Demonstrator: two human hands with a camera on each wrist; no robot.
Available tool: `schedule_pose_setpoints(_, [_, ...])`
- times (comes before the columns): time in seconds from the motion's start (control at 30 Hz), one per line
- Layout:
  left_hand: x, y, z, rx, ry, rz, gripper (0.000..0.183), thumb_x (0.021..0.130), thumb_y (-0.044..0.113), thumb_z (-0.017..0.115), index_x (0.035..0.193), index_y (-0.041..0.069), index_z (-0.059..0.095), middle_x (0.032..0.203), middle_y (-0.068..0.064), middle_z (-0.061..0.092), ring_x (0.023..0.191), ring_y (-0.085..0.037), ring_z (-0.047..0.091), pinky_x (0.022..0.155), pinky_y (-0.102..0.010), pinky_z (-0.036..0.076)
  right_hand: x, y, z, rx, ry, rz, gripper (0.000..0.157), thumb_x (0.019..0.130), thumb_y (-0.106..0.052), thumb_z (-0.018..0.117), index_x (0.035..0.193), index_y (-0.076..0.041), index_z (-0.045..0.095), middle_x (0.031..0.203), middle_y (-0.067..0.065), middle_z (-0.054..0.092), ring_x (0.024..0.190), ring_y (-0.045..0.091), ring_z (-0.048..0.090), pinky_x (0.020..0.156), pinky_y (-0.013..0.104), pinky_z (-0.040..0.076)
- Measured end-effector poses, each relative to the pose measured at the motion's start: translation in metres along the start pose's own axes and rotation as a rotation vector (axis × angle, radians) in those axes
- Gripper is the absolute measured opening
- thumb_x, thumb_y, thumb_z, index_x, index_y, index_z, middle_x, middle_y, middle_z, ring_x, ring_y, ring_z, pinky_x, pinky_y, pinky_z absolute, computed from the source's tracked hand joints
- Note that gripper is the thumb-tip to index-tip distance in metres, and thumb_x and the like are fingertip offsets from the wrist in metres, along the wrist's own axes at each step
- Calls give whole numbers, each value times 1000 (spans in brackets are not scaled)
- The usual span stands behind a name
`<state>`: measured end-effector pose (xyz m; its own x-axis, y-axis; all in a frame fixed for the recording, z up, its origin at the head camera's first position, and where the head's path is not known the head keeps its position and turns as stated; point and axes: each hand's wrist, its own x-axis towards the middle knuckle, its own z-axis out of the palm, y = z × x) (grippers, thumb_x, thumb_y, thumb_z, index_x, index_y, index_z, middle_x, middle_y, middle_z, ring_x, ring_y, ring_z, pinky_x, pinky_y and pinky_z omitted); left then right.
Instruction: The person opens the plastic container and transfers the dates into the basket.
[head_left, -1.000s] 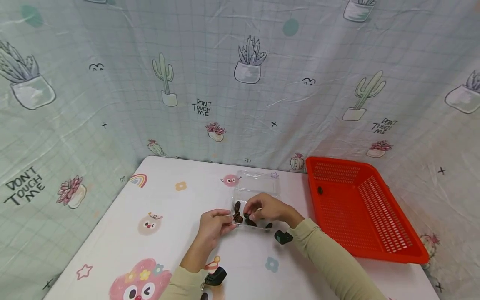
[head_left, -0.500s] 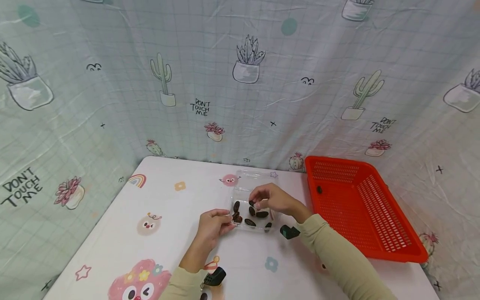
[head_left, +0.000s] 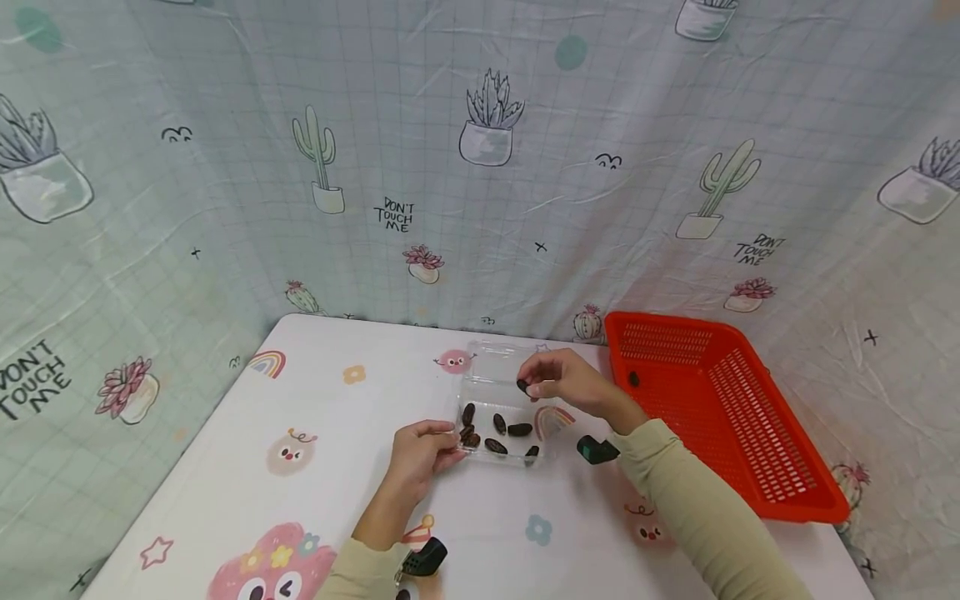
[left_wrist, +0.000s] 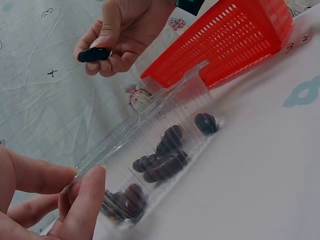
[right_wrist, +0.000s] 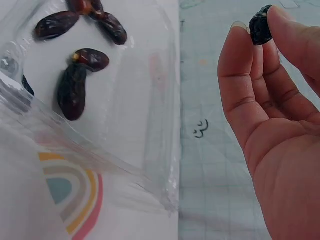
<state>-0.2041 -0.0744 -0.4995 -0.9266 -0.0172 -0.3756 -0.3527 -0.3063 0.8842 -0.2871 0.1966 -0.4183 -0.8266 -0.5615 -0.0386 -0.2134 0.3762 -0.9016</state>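
Observation:
My left hand pinches the near left edge of a clear plastic box, its lid folded open toward the back. Several dark brown dates lie spread over the floor of the box. Between thumb and fingertips my right hand holds one dark date, raised above the right back part of the box. In the right wrist view that held date looks wrinkled and nearly black.
To the right stands a red plastic basket with slotted sides. One small dark date lies inside it near its left wall. A patterned cloth hangs behind the white table.
My right hand has lifted from low inside the box, moving up and rightward with a date in its fingertips. More dates show in the box. My left hand stays on its edge.

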Motion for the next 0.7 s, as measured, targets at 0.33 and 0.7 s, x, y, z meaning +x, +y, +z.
schedule_pose_setpoints(0.33, [0, -1, -2, 3, -3, -10, 32, 92, -8, 68, 122, -17, 61, 81, -6, 65, 69, -14, 67, 69, -28, 68, -8, -1, -17, 74, 71, 1, 23, 96, 1, 68, 118, 5, 70, 100, 4, 69, 88, 19, 68, 85, 27, 62])
schedule_pose_setpoints(0.7, [1, -2, -1, -6, -7, 5, 32, 91, -9, 68, 121, -19, 60, 81, -7, 63, 69, -14, 66, 67, -28, 68, -14, -3, -38, 81, 140, -9, 24, 96, 5, 66, 118, 11, 68, 98, -1, 72, 86, 16, 70, 84, 25, 64])
